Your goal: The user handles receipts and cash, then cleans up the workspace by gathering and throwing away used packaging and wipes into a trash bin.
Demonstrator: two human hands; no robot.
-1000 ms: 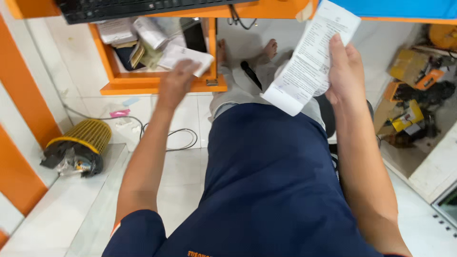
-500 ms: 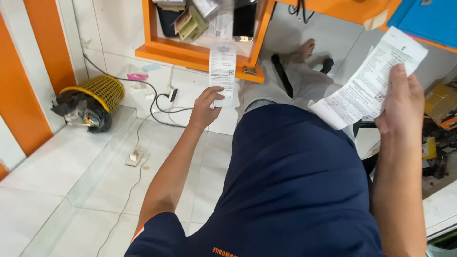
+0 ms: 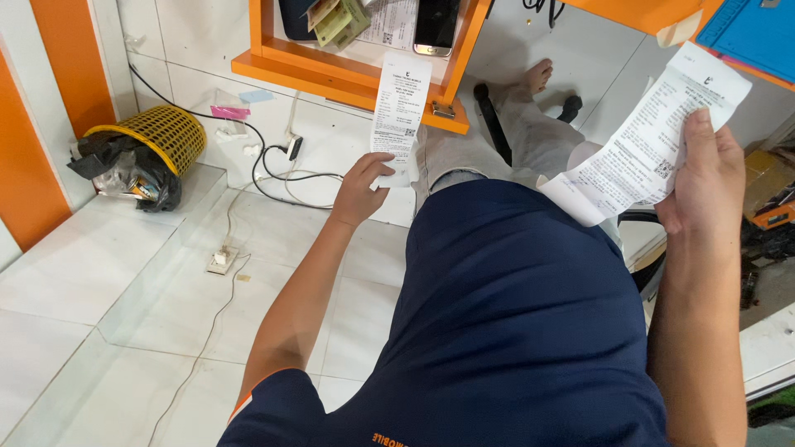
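At far left a yellow mesh basket [image 3: 157, 132] stands on the white tiled floor [image 3: 99, 273]. The left hand [image 3: 363, 189] is closed in a pinch on the bottom end of a narrow printed slip [image 3: 401, 103], held upright just below the orange shelf [image 3: 339, 76]. The right hand [image 3: 705, 178] is closed on a longer slip [image 3: 642, 153], thumb on top, raised above the lap. The step in hand seems to be holding both slips up together. Reading either calls for steady fingers, as the left slip hangs from one end only.
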